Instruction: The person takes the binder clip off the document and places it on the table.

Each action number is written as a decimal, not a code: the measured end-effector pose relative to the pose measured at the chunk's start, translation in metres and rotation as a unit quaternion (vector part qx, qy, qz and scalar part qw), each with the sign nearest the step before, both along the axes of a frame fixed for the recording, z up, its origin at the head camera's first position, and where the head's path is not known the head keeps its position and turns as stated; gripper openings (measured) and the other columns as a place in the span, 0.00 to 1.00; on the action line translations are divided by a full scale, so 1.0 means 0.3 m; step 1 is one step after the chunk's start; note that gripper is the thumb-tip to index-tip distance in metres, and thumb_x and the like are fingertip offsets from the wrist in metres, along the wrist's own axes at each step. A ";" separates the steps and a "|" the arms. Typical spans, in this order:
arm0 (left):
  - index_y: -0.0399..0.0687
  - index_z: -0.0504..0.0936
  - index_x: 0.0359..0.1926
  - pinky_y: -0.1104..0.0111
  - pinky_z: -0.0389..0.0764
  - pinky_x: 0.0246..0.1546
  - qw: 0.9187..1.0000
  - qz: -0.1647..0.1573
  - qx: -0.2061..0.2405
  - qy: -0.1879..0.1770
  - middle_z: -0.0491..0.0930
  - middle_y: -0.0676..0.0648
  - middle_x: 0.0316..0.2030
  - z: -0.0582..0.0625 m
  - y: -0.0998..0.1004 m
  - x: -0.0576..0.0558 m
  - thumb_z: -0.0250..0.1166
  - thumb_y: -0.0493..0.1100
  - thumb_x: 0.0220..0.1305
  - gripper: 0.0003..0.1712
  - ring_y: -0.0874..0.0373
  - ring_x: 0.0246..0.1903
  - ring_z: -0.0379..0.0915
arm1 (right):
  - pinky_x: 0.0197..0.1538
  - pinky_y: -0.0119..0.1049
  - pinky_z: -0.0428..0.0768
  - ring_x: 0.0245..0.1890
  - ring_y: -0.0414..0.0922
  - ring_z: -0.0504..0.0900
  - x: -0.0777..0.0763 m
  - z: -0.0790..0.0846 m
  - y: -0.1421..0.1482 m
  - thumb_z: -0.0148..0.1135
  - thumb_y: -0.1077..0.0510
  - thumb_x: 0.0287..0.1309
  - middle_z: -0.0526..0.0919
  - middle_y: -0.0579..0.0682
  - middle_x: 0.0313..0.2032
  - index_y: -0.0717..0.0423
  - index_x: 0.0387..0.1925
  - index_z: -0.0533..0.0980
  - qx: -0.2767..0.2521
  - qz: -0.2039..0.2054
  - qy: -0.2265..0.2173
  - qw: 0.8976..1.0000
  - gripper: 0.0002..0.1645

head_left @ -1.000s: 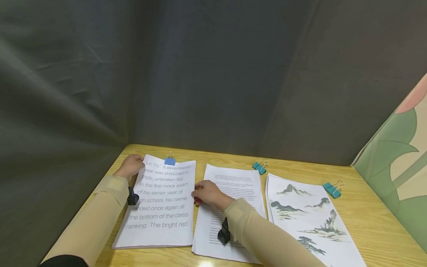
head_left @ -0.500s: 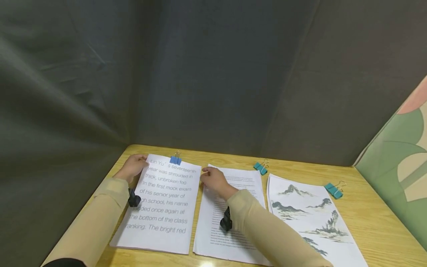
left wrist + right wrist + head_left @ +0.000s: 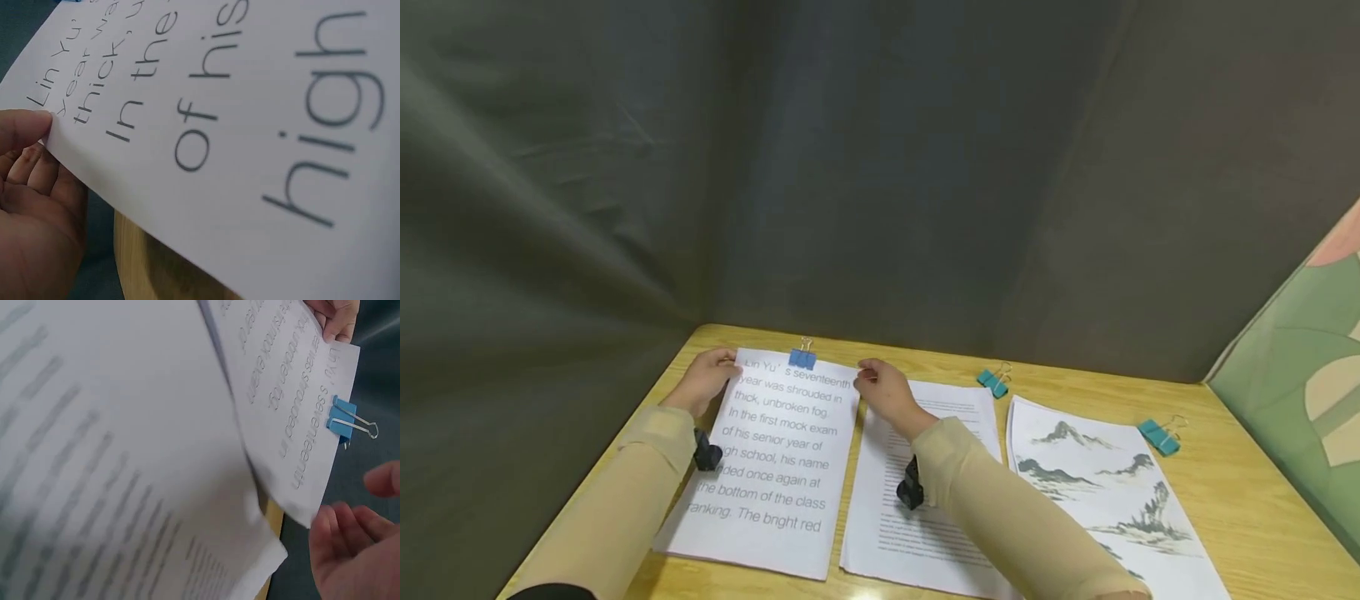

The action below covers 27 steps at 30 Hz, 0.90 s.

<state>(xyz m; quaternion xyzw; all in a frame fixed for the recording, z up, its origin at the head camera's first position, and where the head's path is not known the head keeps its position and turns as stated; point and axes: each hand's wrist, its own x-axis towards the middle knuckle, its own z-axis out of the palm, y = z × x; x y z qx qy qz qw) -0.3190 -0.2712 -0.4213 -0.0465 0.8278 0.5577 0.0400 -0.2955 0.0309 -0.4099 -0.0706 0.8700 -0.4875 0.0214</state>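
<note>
A stack of printed paper [image 3: 778, 454] in large type lies at the left of the table, its top edge held by a blue binder clip [image 3: 802, 359] with both wire handles pointing away. My left hand [image 3: 703, 382] pinches the stack near its top left corner, thumb on the printed face and fingers behind, as the left wrist view shows. At the top right corner is my right hand [image 3: 887, 393]. Its fingertips [image 3: 325, 519] are right at the corner, while the thumb stands apart from the paper.
A second stack of small-print paper [image 3: 955, 408] lies beneath my right forearm. Farther right is a stack with ink landscape paintings [image 3: 1075, 467]. Two teal binder clips [image 3: 993, 382] lie on the wooden table [image 3: 1247, 483] near those stacks' tops. A dark curtain [image 3: 880, 183] hangs behind.
My right hand has moved from the right edge of the large-type stack up to its top right corner. The left hand keeps its pinch at the top left.
</note>
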 end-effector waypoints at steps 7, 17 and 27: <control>0.29 0.70 0.56 0.49 0.60 0.62 1.000 -0.003 0.029 0.006 0.71 0.32 0.56 -0.014 0.010 0.002 0.49 0.32 0.71 0.15 0.43 0.53 0.68 | 0.58 0.46 0.71 0.56 0.53 0.73 -0.023 0.039 -0.034 0.57 0.57 0.63 0.76 0.58 0.56 0.64 0.62 0.69 -0.031 -0.004 0.026 0.999 0.28; 0.29 0.71 0.54 0.53 0.65 0.60 0.999 -0.013 0.037 0.020 0.74 0.33 0.52 -0.015 0.043 0.005 0.49 0.31 0.71 0.14 0.48 0.47 0.71 | 0.62 0.47 0.68 0.63 0.54 0.69 -0.051 0.080 -0.066 0.56 0.47 0.66 0.73 0.58 0.61 0.60 0.68 0.63 0.013 0.023 0.011 1.000 0.35; 0.30 0.71 0.51 0.58 0.68 0.54 0.999 -0.009 0.047 0.025 0.75 0.37 0.47 -0.019 0.051 0.005 0.50 0.30 0.71 0.11 0.52 0.43 0.70 | 0.63 0.47 0.67 0.65 0.53 0.68 -0.059 0.103 -0.093 0.53 0.39 0.67 0.69 0.57 0.65 0.60 0.72 0.56 0.017 0.076 -0.018 0.997 0.43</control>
